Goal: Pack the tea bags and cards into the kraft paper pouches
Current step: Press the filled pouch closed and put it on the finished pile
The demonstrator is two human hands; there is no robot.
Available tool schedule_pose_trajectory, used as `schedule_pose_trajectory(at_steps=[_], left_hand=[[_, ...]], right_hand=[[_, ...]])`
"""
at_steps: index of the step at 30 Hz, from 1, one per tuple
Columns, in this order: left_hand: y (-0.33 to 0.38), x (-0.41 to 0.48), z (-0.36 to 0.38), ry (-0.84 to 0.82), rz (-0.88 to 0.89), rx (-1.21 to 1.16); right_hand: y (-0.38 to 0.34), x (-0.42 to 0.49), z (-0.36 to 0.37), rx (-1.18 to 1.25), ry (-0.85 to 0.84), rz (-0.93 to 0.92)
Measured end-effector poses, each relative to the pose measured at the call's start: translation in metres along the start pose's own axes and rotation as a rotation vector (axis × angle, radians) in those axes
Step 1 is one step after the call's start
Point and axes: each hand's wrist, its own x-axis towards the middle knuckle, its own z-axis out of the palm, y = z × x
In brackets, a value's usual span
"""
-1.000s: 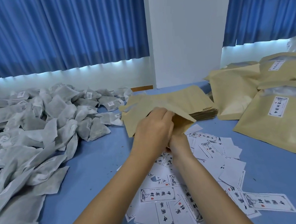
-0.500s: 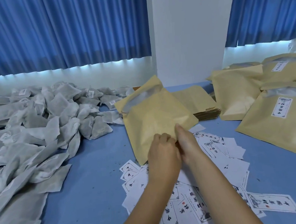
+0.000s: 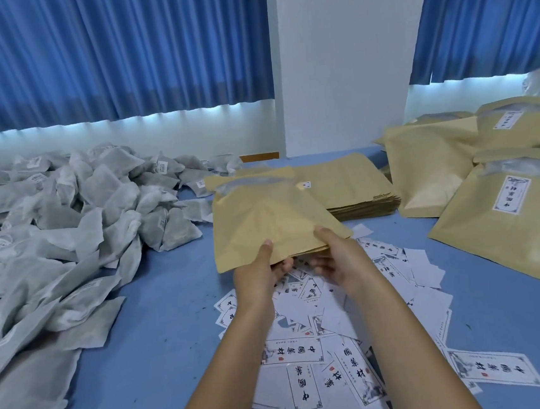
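Both hands are gripping the near edge of one paper pouch (image 3: 263, 218), thumbs lying on top and fingers curling underneath: the left hand (image 3: 259, 278) is pinching toward the left corner, the right hand (image 3: 336, 257) toward the right corner. That pouch is hovering over loose cards (image 3: 310, 358) scattered on the blue table (image 3: 160, 313). Grey tea bags (image 3: 66, 230) are lying heaped at left, flat pouches (image 3: 352, 186) are sitting stacked just behind, and filled pouches (image 3: 512, 230) are lying at right.
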Motion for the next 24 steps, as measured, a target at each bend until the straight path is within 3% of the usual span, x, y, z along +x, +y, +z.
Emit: schedule_pose_trajectory(at_steps=[2,6,13,18,24], left_hand=[[0.001,0.001,-0.003,0.048,0.0,-0.044],[0.001,0.001,-0.005,0.033,0.008,-0.104],[0.001,0.0,-0.006,-0.005,-0.038,-0.145],[-0.001,-0.001,-0.006,-0.032,-0.037,-0.12],[0.005,0.002,-0.01,-0.029,0.016,-0.092]], right_hand=[[-0.003,0.002,-0.01,0.063,0.108,-0.058],[-0.005,0.0,-0.015,0.076,0.109,-0.155],[-0.005,0.002,-0.013,0.087,0.159,-0.146],[-0.004,-0.002,-0.007,0.09,0.081,-0.14],[-0.007,-0.003,-0.013,0.285,0.16,-0.137]])
